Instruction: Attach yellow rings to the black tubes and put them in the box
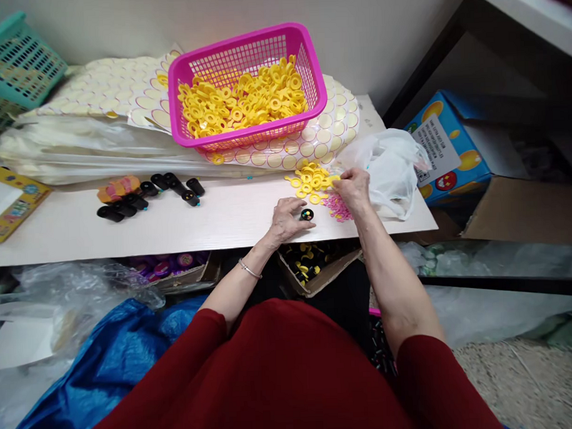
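My left hand (289,220) curls its thumb and fingers around a small black cylinder (307,214). The cylinder's open top faces up, and tiny coloured bits show inside it. To the right, my right hand (354,188) pinches a yellow ring with a tab (332,181) at the edge of a pile of yellow rings (311,176) on the white table (239,219). A heap of small pink pieces (338,207) lies just below that pile, partly hidden by my right wrist.
A pink basket (182,133) full of yellow rings rests on a dotted plastic sack (346,115) at the back. Several black cylinders (175,183) lie at the left. A white plastic bag (391,173) sits at the right, and an open box of black and yellow pieces (335,272) is below the table edge.
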### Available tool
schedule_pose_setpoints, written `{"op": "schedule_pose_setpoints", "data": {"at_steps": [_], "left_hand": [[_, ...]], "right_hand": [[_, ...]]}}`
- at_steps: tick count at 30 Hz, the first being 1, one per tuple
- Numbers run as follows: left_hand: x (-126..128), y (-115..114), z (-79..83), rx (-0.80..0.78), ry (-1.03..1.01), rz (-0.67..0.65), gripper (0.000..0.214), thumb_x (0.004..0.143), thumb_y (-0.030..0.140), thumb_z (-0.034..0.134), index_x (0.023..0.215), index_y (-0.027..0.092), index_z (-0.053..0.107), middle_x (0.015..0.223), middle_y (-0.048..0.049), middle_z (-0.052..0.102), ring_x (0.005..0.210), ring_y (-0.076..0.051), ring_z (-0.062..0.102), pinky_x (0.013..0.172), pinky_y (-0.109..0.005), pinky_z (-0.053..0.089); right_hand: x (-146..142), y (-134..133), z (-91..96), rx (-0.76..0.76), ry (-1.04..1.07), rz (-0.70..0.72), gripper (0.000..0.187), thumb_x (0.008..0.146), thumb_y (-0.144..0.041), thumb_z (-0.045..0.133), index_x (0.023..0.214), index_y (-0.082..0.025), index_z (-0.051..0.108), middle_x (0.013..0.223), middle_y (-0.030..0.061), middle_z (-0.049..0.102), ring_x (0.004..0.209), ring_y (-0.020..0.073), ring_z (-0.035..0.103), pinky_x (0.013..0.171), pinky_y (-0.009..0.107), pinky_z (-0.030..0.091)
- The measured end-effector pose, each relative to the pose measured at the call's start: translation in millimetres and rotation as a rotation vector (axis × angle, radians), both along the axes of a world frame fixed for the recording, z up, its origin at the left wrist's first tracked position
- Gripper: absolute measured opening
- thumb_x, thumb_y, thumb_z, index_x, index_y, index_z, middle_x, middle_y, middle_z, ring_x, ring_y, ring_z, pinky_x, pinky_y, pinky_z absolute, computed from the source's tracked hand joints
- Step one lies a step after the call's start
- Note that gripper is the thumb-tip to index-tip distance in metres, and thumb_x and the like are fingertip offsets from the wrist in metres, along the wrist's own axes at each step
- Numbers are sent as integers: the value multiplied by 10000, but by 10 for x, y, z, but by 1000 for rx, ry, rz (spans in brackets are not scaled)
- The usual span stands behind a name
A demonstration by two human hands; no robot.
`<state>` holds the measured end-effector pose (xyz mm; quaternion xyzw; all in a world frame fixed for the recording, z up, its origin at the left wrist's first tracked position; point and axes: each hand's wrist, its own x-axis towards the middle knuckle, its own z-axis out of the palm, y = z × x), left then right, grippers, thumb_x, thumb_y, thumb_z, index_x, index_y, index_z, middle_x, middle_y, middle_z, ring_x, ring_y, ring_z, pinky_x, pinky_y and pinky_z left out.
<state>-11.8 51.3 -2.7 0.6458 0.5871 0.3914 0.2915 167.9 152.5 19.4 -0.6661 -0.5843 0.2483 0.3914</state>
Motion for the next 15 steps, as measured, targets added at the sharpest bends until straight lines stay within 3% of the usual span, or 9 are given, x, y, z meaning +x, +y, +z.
{"op": "schedule_pose_setpoints", "data": {"at_steps": [3,6,9,12,15], "left_hand": [[-21,-42,98,75,-214,145,318,653,320,765,930,189,679,1017,-61,676,1015,-182,562,853,-319,475],[5,-100,228,28,-483,230,269,744,397,668,887,170,684,871,-39,674,787,-128,577,688,-263,468],[57,-170,349,-157,-695,131,325,707,441,677,824,138,702,676,-5,630,562,-74,500,544,-223,410],[65,-231,431,-300,-759,38,282,623,383,724,709,115,696,561,9,588,474,-53,444,479,-204,359],[12,-246,468,-362,-722,40,185,591,291,703,640,115,677,515,18,569,459,-50,429,469,-197,337]], "right_hand": [[-17,-254,135,-13,386,-127,183,565,-181,624,706,-191,508,565,-58,480,522,108,467,490,250,391],[-119,-641,240,-105,697,5,206,573,-202,665,710,-193,512,543,-75,482,440,67,417,425,209,333],[-272,-990,247,-171,908,98,244,555,-215,713,710,-191,526,502,-85,483,410,53,401,412,192,320],[-383,-1188,173,-136,963,130,258,555,-237,745,737,-187,568,509,-84,496,423,52,410,434,197,349],[-393,-1247,70,-73,822,245,288,591,-274,751,839,-194,629,611,-58,558,510,77,474,509,229,414]]}}
